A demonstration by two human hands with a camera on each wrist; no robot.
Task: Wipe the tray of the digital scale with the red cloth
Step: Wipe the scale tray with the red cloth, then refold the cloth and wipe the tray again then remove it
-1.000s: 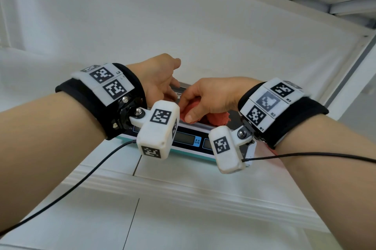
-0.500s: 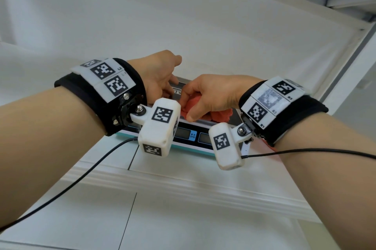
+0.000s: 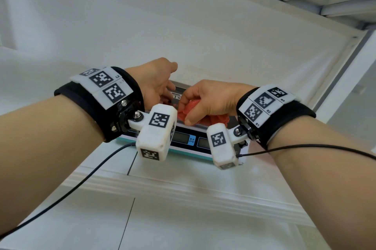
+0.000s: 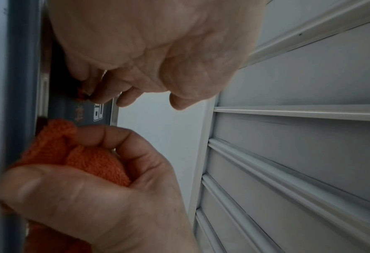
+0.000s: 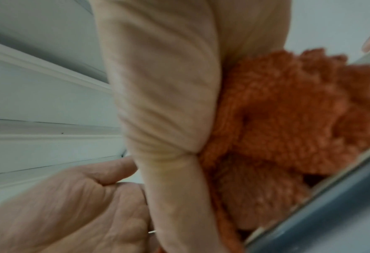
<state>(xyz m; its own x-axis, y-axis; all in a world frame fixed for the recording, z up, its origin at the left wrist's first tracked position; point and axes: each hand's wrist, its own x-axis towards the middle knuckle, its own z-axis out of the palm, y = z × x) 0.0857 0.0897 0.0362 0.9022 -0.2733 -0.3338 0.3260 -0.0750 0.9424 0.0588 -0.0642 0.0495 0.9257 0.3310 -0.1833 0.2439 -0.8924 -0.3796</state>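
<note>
The digital scale [image 3: 184,138] sits on a white ledge, its dark tray [image 4: 88,111] under both hands. My right hand [image 3: 195,111] grips the bunched red cloth [image 3: 188,108] over the tray, with thumb and fingers curled round it. In the left wrist view the cloth [image 4: 93,159] bulges out of that fist [image 4: 56,154]. The right wrist view shows the cloth [image 5: 287,119] lying against the tray's rim [image 5: 331,205]. My left hand [image 3: 160,86] curls over the tray's left part, and its fingertips [image 4: 93,92] pinch a small corner of the cloth.
The ledge [image 3: 183,184] has a raised front lip, with white panels below. A white back wall [image 3: 183,35] stands close behind the scale, and a frame post [image 3: 345,62] rises at the right. Black cables [image 3: 71,188] trail from both wrist cameras.
My right hand has drawn the cloth more tightly into its fist and shifted slightly left. The left hand stays over the tray's left part.
</note>
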